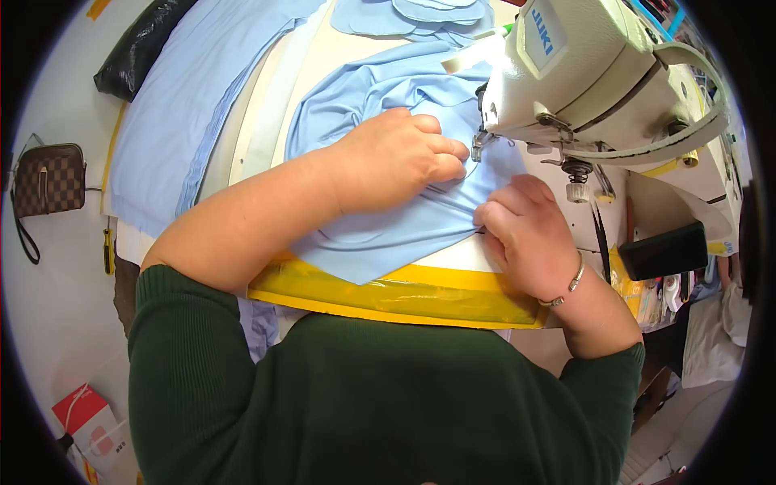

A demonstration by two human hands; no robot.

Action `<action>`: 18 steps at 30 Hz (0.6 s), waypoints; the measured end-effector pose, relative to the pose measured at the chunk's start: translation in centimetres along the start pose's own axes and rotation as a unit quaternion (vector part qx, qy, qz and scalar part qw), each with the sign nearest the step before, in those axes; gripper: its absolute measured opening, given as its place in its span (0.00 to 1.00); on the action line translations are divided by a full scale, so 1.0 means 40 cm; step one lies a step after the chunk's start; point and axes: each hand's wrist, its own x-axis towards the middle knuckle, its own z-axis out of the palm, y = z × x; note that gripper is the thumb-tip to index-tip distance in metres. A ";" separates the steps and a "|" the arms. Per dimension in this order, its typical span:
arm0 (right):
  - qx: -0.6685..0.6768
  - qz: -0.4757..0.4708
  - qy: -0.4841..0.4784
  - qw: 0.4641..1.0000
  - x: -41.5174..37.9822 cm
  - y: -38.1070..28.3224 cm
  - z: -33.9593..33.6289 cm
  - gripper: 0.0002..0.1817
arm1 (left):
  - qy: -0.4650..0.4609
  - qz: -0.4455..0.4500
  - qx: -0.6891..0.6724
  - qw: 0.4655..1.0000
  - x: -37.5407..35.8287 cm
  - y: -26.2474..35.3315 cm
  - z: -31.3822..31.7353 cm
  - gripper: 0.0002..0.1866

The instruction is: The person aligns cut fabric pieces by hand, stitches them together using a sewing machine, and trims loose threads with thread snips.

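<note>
Light blue fabric [347, 105] lies bunched in folds on the sewing table, with part of it under the presser foot [478, 145] of a white sewing machine [558, 73]. My left hand [400, 158] rests on the fabric just left of the foot, its fingers bent and closed on the cloth. Nearer the table's front edge and right of the foot, my right hand [525, 226] pinches the fabric's edge between thumb and fingers. The folds run taut between the two hands. The fingertips of my right hand are partly hidden.
A stack of blue cloth [194, 97] covers the table's left side, and more cut pieces [412, 16] lie at the back. Yellow tape [388, 295] lines the front edge. A black phone [664, 250] sits at the right. A checkered bag [50, 179] is at far left.
</note>
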 end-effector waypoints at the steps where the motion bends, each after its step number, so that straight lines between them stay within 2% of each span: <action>1: 0.003 0.029 0.003 1.000 -0.003 -0.003 0.004 0.12 | 0.007 -0.017 0.004 1.000 0.002 0.010 0.001 0.10; 2: 0.003 0.029 0.003 1.000 -0.005 0.000 0.007 0.12 | 0.007 -0.017 0.004 1.000 0.005 0.019 -0.001 0.10; 4: -0.034 0.048 0.028 0.998 -0.007 0.008 0.010 0.14 | -0.059 -0.058 0.012 0.997 0.010 0.034 -0.012 0.16; 5: -0.035 0.047 0.028 0.998 0.001 0.003 0.004 0.14 | -0.059 -0.058 0.013 0.996 0.009 0.030 -0.014 0.16; 7: 0.071 -0.055 0.017 0.996 0.020 -0.011 -0.011 0.17 | -0.050 -0.020 -0.039 0.998 0.007 0.011 -0.021 0.17; 8: 0.071 -0.054 0.017 0.996 0.018 -0.012 -0.009 0.17 | -0.051 -0.020 -0.039 0.998 0.005 0.001 -0.018 0.17; 10: 0.080 -0.077 -0.045 0.993 0.007 -0.017 -0.003 0.18 | -0.010 0.022 -0.035 0.999 0.001 -0.012 -0.010 0.13; 11: 0.044 -0.078 -0.030 0.996 0.006 -0.012 0.000 0.15 | -0.009 0.022 -0.036 0.999 0.000 -0.010 -0.007 0.13; 12: 0.044 -0.078 -0.032 0.995 0.004 -0.007 -0.002 0.15 | -0.009 0.011 -0.035 0.999 0.000 -0.004 -0.005 0.13; 15: 0.005 0.026 -0.017 1.000 0.000 -0.003 -0.008 0.11 | -0.013 -0.019 -0.027 0.999 0.000 0.025 0.000 0.13; 18: -0.021 0.028 0.003 0.999 0.000 0.001 0.000 0.13 | -0.018 -0.034 -0.025 0.999 0.002 0.029 -0.002 0.13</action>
